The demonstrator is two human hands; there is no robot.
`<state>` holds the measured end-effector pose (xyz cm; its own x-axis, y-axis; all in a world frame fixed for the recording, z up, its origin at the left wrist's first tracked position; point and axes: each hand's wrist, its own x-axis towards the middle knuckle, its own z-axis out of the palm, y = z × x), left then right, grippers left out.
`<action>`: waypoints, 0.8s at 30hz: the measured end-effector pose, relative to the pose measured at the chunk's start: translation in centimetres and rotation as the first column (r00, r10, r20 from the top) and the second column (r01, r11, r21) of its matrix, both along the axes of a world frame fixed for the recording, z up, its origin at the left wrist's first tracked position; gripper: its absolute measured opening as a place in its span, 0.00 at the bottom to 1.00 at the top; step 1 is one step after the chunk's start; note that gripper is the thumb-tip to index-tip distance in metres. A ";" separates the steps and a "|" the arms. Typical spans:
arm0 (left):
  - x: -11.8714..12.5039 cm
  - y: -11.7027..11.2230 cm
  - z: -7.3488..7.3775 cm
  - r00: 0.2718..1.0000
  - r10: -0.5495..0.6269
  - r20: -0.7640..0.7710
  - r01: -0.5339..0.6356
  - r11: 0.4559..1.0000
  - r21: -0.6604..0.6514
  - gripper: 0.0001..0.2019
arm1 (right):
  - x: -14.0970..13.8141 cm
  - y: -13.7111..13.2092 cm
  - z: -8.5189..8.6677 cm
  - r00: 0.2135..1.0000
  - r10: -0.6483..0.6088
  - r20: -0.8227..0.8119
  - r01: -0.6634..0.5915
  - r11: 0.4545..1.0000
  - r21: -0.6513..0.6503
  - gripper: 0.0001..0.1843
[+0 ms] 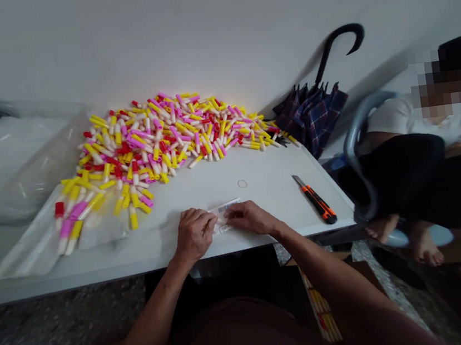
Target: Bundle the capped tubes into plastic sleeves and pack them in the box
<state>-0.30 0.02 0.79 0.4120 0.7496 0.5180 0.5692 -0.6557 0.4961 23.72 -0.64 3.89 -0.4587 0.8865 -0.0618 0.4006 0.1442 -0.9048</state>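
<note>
— Just in front of the pile of tubes (pixel 167 138), what lies on the table (pixel 265 179)?
— A small packet (pixel 224 213) with a printed label, flat on the top, apart from the pile.
— And the grip?
— The left hand (pixel 194 234) and the right hand (pixel 249 217) both pinch it, one at each end, fingers curled.
— Anything else?
— A utility knife (pixel 315 199), right of the pile.

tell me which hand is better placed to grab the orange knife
Right, probably. The right hand holds the paper slip on the side nearer the knife, which lies further right on the table; the left hand would have to cross over it.
</note>
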 end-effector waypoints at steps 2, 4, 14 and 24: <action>0.0 0.0 0.0 1.000 0.012 0.003 -0.012 1.000 -0.006 0.12 | -0.3 -0.6 0.0 0.984 -0.072 -0.166 0.036 0.977 -0.212 0.12; 0.0 0.0 0.0 1.000 0.012 0.001 -0.012 1.000 -0.009 0.12 | -0.4 -1.3 0.2 0.957 -0.137 -0.255 0.043 0.938 -0.343 0.19; 0.0 0.1 -0.2 0.999 0.014 -0.031 -0.014 1.000 0.006 0.12 | -2.0 -3.0 -0.3 0.926 -0.171 -0.336 0.004 0.896 -0.445 0.30; -1.0 1.3 2.4 0.970 -0.133 -0.205 0.104 0.984 -0.147 0.07 | -1.6 -3.2 -0.5 0.911 -0.182 -0.371 -0.008 0.890 -0.456 0.43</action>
<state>-1.27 1.36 3.16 0.5919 0.7454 0.3068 0.5933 -0.6605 0.4601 22.12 -3.87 3.36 -0.4501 0.8467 -0.2838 -0.0100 -0.3225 -0.9465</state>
